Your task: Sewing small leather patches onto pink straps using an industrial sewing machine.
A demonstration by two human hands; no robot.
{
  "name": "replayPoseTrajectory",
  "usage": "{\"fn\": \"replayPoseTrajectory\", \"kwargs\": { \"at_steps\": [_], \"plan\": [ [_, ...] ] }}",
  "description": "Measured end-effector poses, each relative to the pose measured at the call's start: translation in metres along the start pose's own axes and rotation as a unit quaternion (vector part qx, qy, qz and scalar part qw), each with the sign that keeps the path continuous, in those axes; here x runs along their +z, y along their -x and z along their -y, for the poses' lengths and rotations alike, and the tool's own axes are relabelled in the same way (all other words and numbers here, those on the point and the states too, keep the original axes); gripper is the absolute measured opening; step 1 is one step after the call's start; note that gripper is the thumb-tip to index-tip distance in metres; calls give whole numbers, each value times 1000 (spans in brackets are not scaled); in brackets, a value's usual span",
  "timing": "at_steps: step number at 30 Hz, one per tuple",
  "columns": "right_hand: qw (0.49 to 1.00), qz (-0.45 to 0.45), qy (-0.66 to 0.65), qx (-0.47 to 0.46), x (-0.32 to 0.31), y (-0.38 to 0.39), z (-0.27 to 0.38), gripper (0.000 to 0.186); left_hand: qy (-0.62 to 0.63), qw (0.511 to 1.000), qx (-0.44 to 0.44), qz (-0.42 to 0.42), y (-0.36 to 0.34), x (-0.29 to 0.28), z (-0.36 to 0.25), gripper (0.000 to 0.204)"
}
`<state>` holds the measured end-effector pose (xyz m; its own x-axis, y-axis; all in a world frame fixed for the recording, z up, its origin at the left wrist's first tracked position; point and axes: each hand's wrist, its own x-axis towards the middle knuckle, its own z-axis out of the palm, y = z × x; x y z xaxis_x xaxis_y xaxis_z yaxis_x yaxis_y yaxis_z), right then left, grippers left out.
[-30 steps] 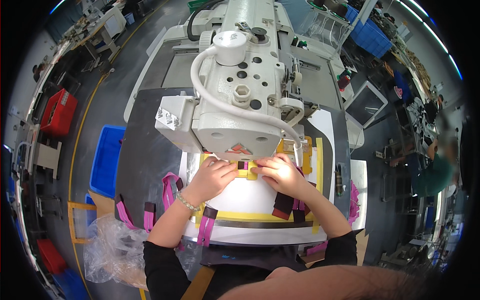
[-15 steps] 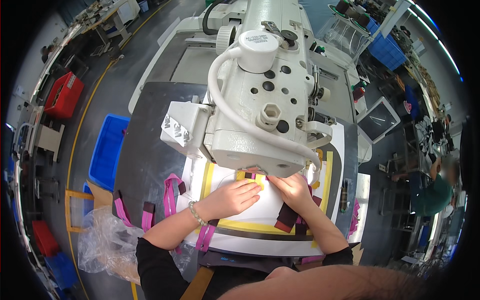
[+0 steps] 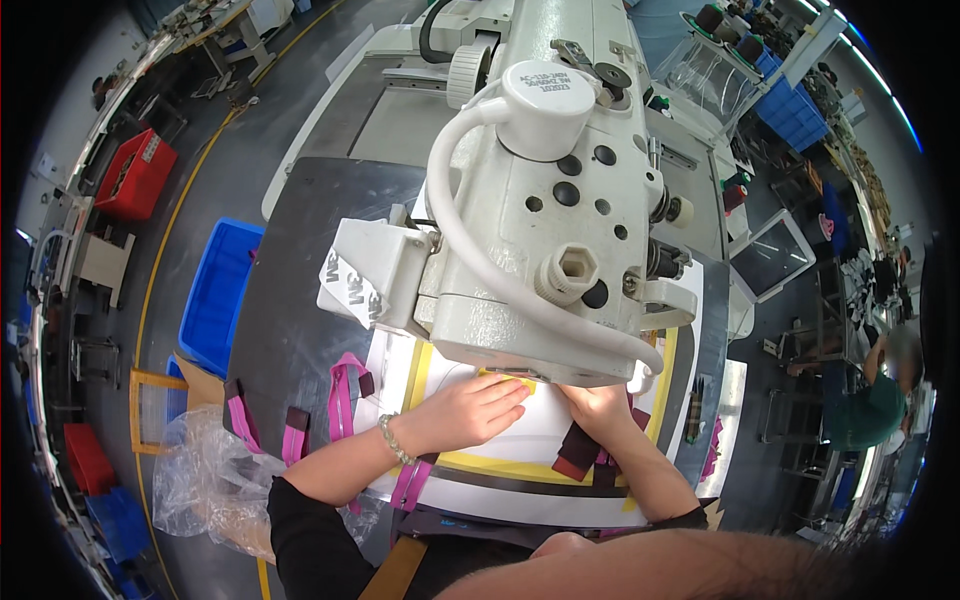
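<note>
My left hand (image 3: 470, 411) lies flat with fingers stretched out, on a white template (image 3: 505, 440) edged with yellow tape. Its fingertips touch a small yellow piece (image 3: 508, 381) at the lower edge of the sewing machine head (image 3: 540, 330). My right hand (image 3: 597, 408) rests on the template to the right, thumb side toward the left hand. Its fingertips go under the machine head, so whatever they touch is hidden. Dark strips with a red edge (image 3: 573, 453) lie beside the right wrist. A magenta zipper strip (image 3: 411, 483) hangs over the template's near edge by my left forearm.
More magenta zipper strips (image 3: 343, 400) lie on the dark table plate (image 3: 290, 300) at left. Beyond it stand a blue bin (image 3: 218, 295) and crumpled clear plastic (image 3: 205, 480). A screen (image 3: 773, 255) stands at right, and a person in green (image 3: 870, 410) works farther off.
The view has tilted closer, so the machine head looks larger and lower. The dark and magenta piece between my fingertips is now hidden behind it. Both hands stay nearly in place.
</note>
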<state>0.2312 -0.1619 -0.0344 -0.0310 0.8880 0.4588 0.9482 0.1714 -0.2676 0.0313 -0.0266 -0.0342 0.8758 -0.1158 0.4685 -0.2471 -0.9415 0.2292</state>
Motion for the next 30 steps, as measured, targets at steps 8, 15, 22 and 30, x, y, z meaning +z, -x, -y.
{"fn": "replayPoseTrajectory", "kwargs": {
  "at_steps": [8, 15, 22, 30],
  "plan": [
    [1000, -9, 17, -11, 0, -3, 1, 24, 9, 1000, -12, 12, 1, 0, 0, 18],
    [1000, 19, -11, 8, 3, 7, -4, 24, 26, 999, -23, 27, 1, 0, 0, 19],
    [1000, 17, 2, 12, 6, 6, -1, 28, 93, 987, -113, 59, 2, -5, -7, 20],
    [998, 49, -38, 0, -2, 2, -3, 33, -326, 916, 164, 164, 25, 10, 5, 36]
  ]
}}
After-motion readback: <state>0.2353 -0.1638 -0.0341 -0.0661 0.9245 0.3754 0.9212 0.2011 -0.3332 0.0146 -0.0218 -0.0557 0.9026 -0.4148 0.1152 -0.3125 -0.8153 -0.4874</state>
